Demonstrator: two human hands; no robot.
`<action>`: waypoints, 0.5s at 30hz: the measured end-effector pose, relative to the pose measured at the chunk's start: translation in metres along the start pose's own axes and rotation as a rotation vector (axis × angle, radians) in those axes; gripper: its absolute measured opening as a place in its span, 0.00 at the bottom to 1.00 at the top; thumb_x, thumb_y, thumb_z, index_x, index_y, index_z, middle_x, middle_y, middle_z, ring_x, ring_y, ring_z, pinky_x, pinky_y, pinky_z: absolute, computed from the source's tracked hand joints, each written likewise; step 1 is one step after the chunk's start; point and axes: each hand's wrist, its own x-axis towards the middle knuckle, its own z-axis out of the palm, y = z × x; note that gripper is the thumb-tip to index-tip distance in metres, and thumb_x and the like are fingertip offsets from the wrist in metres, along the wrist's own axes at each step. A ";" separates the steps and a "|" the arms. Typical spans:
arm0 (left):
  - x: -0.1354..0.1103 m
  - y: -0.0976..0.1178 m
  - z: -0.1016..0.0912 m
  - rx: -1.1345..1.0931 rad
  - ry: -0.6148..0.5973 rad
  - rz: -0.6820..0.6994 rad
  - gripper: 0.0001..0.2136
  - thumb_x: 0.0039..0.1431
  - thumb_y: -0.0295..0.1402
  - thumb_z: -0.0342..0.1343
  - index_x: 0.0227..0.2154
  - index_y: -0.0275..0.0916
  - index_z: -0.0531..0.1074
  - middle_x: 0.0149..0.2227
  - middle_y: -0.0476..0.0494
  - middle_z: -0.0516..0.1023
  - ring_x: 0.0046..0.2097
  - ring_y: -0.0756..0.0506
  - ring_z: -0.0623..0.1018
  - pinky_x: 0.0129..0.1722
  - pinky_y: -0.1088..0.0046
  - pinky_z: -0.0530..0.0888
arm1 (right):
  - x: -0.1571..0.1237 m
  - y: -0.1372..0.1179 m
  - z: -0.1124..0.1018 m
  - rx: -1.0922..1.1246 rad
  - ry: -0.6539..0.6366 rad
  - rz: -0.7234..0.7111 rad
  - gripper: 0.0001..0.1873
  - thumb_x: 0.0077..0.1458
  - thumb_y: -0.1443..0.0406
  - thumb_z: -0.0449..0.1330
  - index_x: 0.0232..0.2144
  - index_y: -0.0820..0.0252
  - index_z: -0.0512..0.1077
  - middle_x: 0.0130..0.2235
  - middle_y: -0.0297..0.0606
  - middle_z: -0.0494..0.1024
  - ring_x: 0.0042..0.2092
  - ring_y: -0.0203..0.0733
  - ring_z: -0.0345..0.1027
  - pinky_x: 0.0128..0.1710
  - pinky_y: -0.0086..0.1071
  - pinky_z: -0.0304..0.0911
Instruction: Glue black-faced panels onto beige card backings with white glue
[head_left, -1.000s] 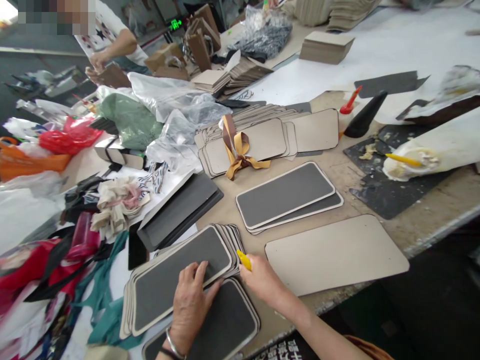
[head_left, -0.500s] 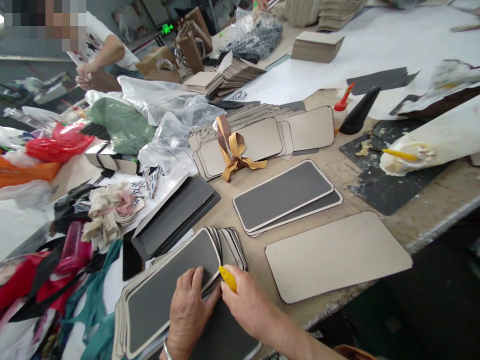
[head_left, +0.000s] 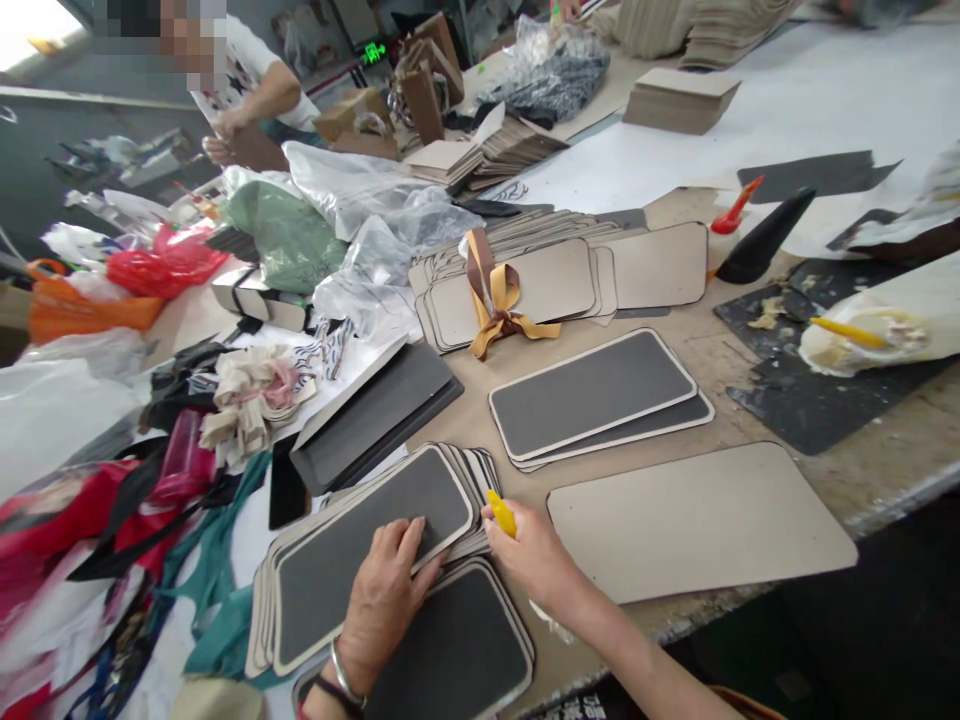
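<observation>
My left hand, with a metal bangle at the wrist, rests on the top dark grey panel of a pile at the lower centre. Its fingers lie on the panel's face; the thumb is spread along the near edge. Closed around a yellow pointed tool, my right hand is just right of that pile's corner. The tool's lower part is hidden in the fist. Under my left forearm lies another dark panel with a pale border.
Two pale-edged grey panels lie beyond the hands. A large beige panel sits at right, near the table edge. A glue-smeared white container holds a yellow stick. Bags and cloth crowd the left. A person works at the back.
The view has swung left, shifting things rightward. My right hand with the yellow tool has moved away from my left hand, toward the pile's right corner, uncovering more of the lower panel.
</observation>
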 end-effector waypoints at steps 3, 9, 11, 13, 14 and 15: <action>-0.002 -0.001 -0.005 -0.029 0.035 0.037 0.13 0.60 0.35 0.48 0.46 0.34 0.65 0.36 0.40 0.71 0.37 0.44 0.72 0.37 0.68 0.74 | 0.005 -0.002 0.000 -0.008 -0.008 -0.011 0.16 0.51 0.62 0.50 0.36 0.66 0.73 0.25 0.38 0.73 0.26 0.38 0.63 0.29 0.29 0.57; -0.007 0.000 -0.010 -0.088 0.101 0.007 0.15 0.60 0.28 0.48 0.50 0.36 0.63 0.37 0.41 0.73 0.37 0.44 0.72 0.38 0.67 0.75 | 0.014 -0.007 0.004 -0.010 -0.024 -0.007 0.14 0.50 0.63 0.49 0.30 0.65 0.72 0.22 0.34 0.69 0.25 0.36 0.59 0.28 0.29 0.55; -0.008 0.000 -0.010 -0.124 0.116 -0.017 0.15 0.60 0.26 0.48 0.50 0.36 0.62 0.37 0.40 0.73 0.38 0.45 0.73 0.40 0.67 0.75 | 0.016 -0.009 0.007 -0.026 -0.028 0.008 0.12 0.49 0.64 0.50 0.27 0.64 0.71 0.20 0.31 0.66 0.24 0.35 0.57 0.27 0.28 0.53; -0.009 -0.001 -0.009 -0.174 0.145 -0.057 0.15 0.60 0.26 0.48 0.50 0.36 0.62 0.38 0.40 0.73 0.39 0.45 0.73 0.41 0.68 0.74 | 0.017 -0.011 0.010 -0.039 -0.030 0.017 0.10 0.49 0.64 0.50 0.25 0.63 0.69 0.19 0.30 0.63 0.23 0.34 0.55 0.25 0.27 0.51; -0.009 -0.002 -0.008 -0.201 0.167 -0.081 0.14 0.60 0.25 0.48 0.50 0.36 0.63 0.38 0.40 0.73 0.40 0.46 0.73 0.41 0.68 0.74 | 0.018 -0.013 0.011 -0.036 -0.034 0.019 0.10 0.49 0.63 0.50 0.24 0.62 0.68 0.19 0.29 0.62 0.23 0.34 0.55 0.24 0.27 0.50; -0.010 -0.002 -0.008 -0.225 0.195 -0.105 0.14 0.60 0.25 0.48 0.49 0.37 0.63 0.38 0.41 0.73 0.39 0.46 0.73 0.42 0.69 0.74 | 0.017 -0.016 0.013 -0.028 -0.041 0.017 0.10 0.48 0.63 0.50 0.23 0.61 0.67 0.19 0.29 0.61 0.23 0.34 0.54 0.24 0.27 0.49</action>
